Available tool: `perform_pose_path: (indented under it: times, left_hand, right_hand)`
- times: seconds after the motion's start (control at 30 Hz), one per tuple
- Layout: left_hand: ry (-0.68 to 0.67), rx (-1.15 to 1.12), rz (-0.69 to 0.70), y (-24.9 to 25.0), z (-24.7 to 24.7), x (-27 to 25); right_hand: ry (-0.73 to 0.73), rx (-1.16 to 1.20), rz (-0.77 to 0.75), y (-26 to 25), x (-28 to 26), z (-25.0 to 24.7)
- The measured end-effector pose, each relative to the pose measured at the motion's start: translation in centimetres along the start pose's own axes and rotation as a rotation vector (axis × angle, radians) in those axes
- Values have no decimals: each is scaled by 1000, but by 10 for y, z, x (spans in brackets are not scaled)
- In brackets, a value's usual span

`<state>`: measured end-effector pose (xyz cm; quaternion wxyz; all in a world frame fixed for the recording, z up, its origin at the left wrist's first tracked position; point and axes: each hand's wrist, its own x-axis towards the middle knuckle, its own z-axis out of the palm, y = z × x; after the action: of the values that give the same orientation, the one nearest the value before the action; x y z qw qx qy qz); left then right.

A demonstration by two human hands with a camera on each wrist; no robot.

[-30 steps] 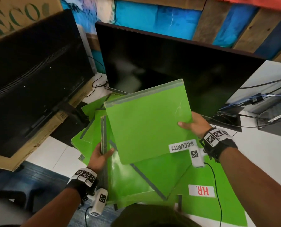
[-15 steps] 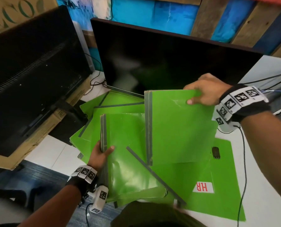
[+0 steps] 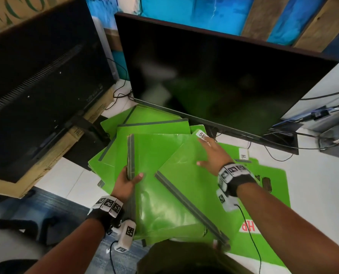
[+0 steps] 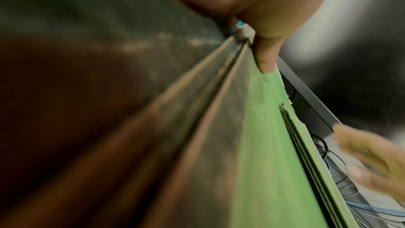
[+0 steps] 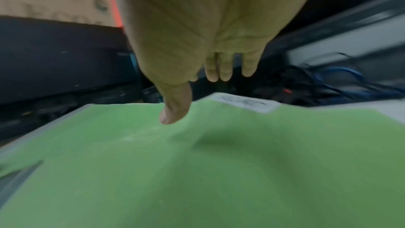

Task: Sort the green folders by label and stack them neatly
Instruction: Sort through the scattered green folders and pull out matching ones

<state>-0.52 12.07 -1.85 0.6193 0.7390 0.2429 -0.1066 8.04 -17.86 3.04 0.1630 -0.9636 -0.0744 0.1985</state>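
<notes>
My left hand (image 3: 128, 179) grips the grey spine of a small stack of green folders (image 3: 156, 194), thumb on top; the left wrist view shows that thumb (image 4: 266, 55) on the green cover (image 4: 269, 162). A green folder (image 3: 184, 171) with a white SECURITY label (image 3: 201, 134) lies slanted on that stack. My right hand (image 3: 212, 153) hovers flat just over it with straight fingers, and the right wrist view shows the hand (image 5: 203, 44) above the cover (image 5: 197, 171), holding nothing. More green folders (image 3: 145, 123) fan out behind. A folder with a red HR label (image 3: 248, 226) lies lower right.
A large dark monitor (image 3: 214, 76) stands right behind the folders. Another black screen (image 3: 36, 86) leans on a cardboard box (image 3: 52, 161) at the left. Cables (image 3: 287, 139) and a small white tag (image 3: 243, 155) lie on the white desk (image 3: 318, 184) at the right.
My right hand laid the SECURITY folder down onto the stack in my left hand and let go; it now hovers flat over it. The left hand kept its grip.
</notes>
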Motion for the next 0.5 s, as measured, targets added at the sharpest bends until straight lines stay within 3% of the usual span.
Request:
perform_pose_path:
  times: [0.17,0.3,0.43,0.5]
  left_hand:
    - [-27,-26,-11,0,0,-1]
    - [-23,-6,1,-3,0,1]
    - [-25,3,3,-10,-4,3]
    - [-38,0,2,-13,-6,1]
  right_hand:
    - [-98,102,372,93,-45,30]
    - [-76,-38,460,127,-67,41]
    - [-108,97,614,144,-77,49]
    - [-143,147,619,151,-81,54]
